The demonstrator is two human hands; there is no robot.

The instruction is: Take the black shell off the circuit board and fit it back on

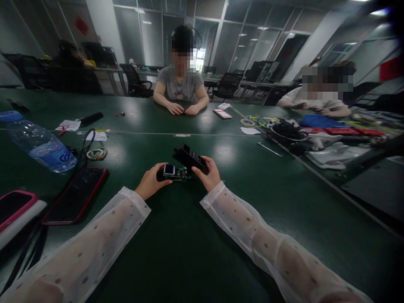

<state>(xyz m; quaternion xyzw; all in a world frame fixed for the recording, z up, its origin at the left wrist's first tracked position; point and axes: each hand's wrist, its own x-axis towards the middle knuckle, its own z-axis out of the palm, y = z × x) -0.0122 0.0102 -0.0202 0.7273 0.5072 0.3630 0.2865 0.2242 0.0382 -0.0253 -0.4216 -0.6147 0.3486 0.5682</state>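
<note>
Between thumb and fingers, my left hand (154, 181) grips a small green circuit board (179, 173) that carries a little square screen (169, 169). Something dark sits at the board's left end, partly covered by my fingers. My right hand (207, 172) is closed around a black plastic housing (191, 158), tilted and just behind the board's right end. The two pieces are close together; whether they touch I cannot tell. Both are held over the green table (176, 240).
At left stand a water bottle (44, 145), a red-cased phone (77, 195), a pink-edged phone (17, 206) and a bracelet (97, 153). A wrench (269, 149) lies right, before piled cables (287, 130) and a blue cloth (322, 121). Across the table sits a person (180, 82); another sits far right.
</note>
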